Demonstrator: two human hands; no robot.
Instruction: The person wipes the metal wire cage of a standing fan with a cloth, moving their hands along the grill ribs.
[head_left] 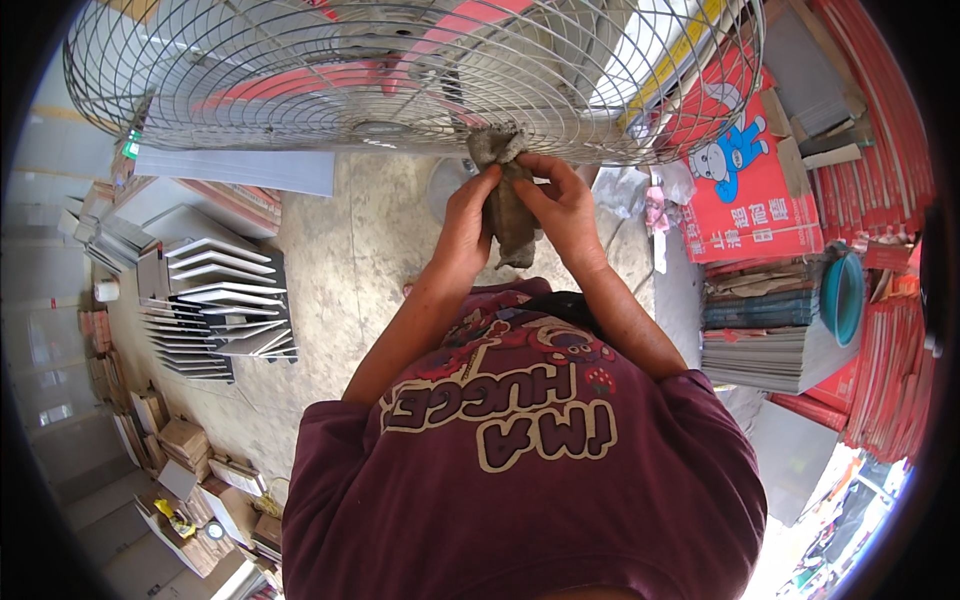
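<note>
Both my hands are raised in front of me against the wire guard of a large fan (300,95) with red blades. Between them hangs a dirty grey-brown cloth (513,220), bunched at the top where it touches the lower part of the guard. My left hand (468,215) pinches the cloth from the left side, thumb upward. My right hand (562,205) grips its upper right edge between thumb and bent fingers. The cloth's lower end dangles free above my shirt. Folds of the cloth hide some of my fingertips.
On the left, a black rack (285,310) holds several pale tile panels. Cardboard boxes (185,440) line the lower left wall. To the right stand stacked red cartons (890,370), a teal basin (843,300) and a red printed box (740,215). Concrete floor (340,270) lies beneath.
</note>
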